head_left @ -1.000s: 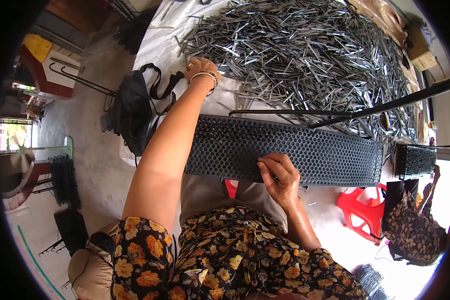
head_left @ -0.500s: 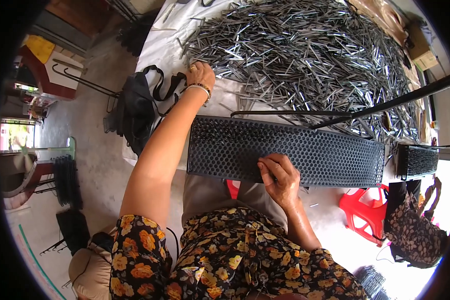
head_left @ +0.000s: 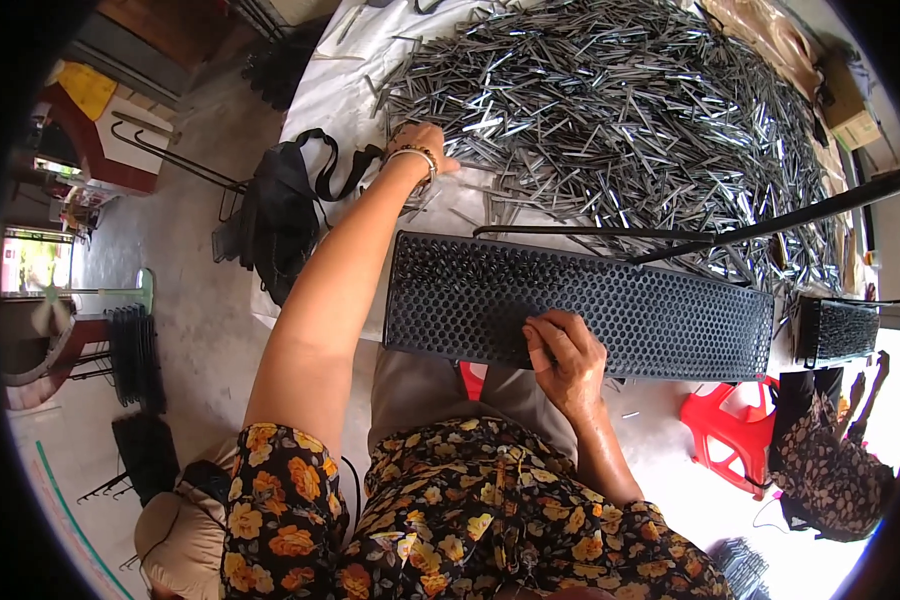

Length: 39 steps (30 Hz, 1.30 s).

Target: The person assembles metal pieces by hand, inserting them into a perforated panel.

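Observation:
A long black panel [head_left: 670,320] full of round holes lies across my lap against the table edge. Small dark pieces [head_left: 470,262] fill many holes along its upper left part. My right hand [head_left: 570,368] is over the panel's lower middle, thumb and forefinger pinched together; whatever is between them is too small to make out. My left hand [head_left: 422,148] is stretched to the left edge of a big heap of thin dark strips [head_left: 610,110]. Its thumb points out to the right, apart from the fingers, which are partly hidden at the strips.
A black bag [head_left: 282,205] with a strap hangs at the table's left corner. White sheeting [head_left: 335,70] covers the table. A dark bar [head_left: 790,212] crosses above the heap. A red plastic stool [head_left: 725,435] and a smaller filled black panel [head_left: 838,330] are at right.
My left hand has shifted slightly right along the heap's edge, and its thumb now sticks out. My right hand keeps its pinch over the panel. The whole view has shifted a little.

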Each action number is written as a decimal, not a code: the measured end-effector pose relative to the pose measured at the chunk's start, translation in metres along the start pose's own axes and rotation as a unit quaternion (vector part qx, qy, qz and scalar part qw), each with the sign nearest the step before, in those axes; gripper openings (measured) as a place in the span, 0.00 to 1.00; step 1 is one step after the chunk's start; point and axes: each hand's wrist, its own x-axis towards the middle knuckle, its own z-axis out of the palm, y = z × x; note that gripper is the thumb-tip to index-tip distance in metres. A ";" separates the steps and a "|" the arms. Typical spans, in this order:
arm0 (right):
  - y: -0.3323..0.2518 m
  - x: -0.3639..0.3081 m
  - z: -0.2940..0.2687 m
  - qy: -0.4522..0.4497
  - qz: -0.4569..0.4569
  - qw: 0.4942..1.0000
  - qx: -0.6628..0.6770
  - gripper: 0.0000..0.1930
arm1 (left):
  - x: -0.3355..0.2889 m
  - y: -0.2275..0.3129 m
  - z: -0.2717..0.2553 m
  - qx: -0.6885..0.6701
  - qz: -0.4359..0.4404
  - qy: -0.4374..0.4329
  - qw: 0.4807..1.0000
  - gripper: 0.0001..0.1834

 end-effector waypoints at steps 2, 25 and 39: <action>-0.002 0.000 0.001 -0.003 0.000 1.000 0.000 0.09 | 0.010 -0.002 0.006 -0.003 -0.011 -0.005 1.000 0.34; 0.000 0.000 0.002 0.006 -0.009 1.000 -0.020 0.08 | -0.009 -0.033 -0.004 -0.173 -0.004 -0.095 0.980 0.25; -0.004 0.002 0.002 -0.003 -0.011 0.999 -0.036 0.08 | -0.017 -0.050 0.045 -0.829 -0.070 -0.034 0.555 0.13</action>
